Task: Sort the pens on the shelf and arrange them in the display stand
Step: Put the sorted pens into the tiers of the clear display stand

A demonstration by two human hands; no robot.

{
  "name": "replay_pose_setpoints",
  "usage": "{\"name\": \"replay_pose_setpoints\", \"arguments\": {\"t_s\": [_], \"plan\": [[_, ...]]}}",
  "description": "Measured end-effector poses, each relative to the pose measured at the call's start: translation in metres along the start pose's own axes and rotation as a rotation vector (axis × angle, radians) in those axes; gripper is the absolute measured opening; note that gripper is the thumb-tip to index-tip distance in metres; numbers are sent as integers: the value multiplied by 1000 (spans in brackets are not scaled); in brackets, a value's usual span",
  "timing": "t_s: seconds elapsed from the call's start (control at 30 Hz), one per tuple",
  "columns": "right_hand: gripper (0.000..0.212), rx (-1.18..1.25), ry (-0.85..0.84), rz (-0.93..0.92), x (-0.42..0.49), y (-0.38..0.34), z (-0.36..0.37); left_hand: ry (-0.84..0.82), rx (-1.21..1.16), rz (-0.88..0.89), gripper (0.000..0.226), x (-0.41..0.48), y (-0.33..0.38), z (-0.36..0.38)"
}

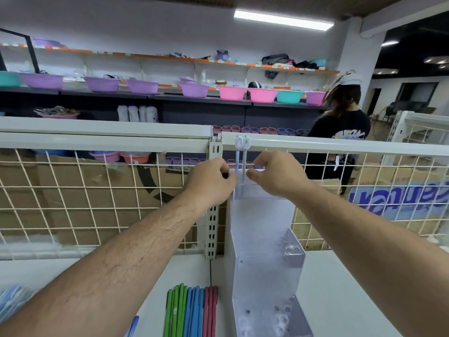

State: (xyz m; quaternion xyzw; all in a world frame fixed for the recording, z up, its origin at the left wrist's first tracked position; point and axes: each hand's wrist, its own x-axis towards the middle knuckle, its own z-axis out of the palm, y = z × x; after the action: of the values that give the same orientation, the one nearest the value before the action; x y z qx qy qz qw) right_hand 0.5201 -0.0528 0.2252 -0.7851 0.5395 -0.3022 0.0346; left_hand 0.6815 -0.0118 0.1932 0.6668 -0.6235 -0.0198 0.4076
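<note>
A clear acrylic stepped display stand (262, 239) stands on the white shelf (340, 288) against the wire grid. Two pale pens with cartoon caps (242, 152) stand upright in its top tier. My left hand (211, 181) is at the top tier's left edge with thumb and fingers pinched near the left pen's barrel. My right hand (274, 173) grips the top tier from the right, thumb pointing toward the pens. Green, blue and red pens (192, 310) lie side by side on the shelf, just left of the stand's base.
A white wire grid panel (97, 195) and slotted upright post (211, 229) back the shelf, with cardboard boxes behind. A person in a black shirt (340, 132) stands beyond the grid on the right. Shelves with coloured basins (233, 92) line the far wall.
</note>
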Motion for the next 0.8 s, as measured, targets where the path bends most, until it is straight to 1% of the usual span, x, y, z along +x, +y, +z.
{"name": "replay_pose_setpoints", "arguments": {"t_s": [0.13,0.23,0.33,0.43,0.63,0.7,0.8], "plan": [[45,-29,23,-2,-25,-7,-2,-31,25,52,20,-21,-3,-7],[46,-36,15,-7,-44,-12,0,-44,51,43,23,-39,-4,-13],[46,-18,-5,-34,-64,-18,0,-45,92,37,31,-58,-6,-20],[45,20,-58,-52,-84,-24,1,-52,124,7,37,-79,-11,-28],[37,22,-155,-139,-140,-35,22,-73,220,-103,24,-155,-27,-44],[39,26,-198,-171,-161,-42,37,-99,283,-122,31,-182,-39,-48],[41,70,-299,-194,-193,-59,58,-134,313,-185,35,-216,-61,-56]]}}
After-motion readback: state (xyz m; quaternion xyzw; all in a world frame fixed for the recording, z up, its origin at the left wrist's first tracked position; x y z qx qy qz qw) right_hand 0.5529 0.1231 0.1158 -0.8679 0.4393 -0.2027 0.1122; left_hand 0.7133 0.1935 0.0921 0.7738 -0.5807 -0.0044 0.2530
